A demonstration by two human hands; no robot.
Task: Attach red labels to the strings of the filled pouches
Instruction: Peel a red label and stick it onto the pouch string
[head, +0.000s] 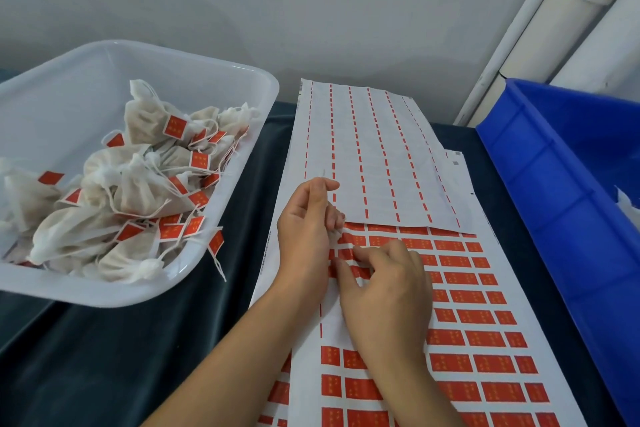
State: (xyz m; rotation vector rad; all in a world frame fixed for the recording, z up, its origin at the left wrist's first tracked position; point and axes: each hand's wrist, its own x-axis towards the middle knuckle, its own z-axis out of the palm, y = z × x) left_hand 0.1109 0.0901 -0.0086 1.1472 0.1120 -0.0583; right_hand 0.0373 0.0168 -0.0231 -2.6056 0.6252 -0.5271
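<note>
Both hands work on the sheet of red labels (pixel 464 308), which lies on the dark counter (pixel 86 350) with its long axis running from the near edge toward the far wall. A spent backing sheet (pixel 374 156), stripped to thin red dashes, overlaps its far end. The left hand (pixel 304 229) rests on the sheet's left margin, fingers loosely curled; whether it pinches anything I cannot tell. The right hand (pixel 388 284) curls thumb and forefinger onto one label (pixel 349 255) in the leftmost full rows, apparently picking at its edge. Each label's long side runs across the sheet. The filled pouches (pixel 138 191) lie heaped in the clear tub (pixel 221 87) at the left edge, nearer the left hand, most already tagged. A blue bin (pixel 568 191) sits at the right.
</note>
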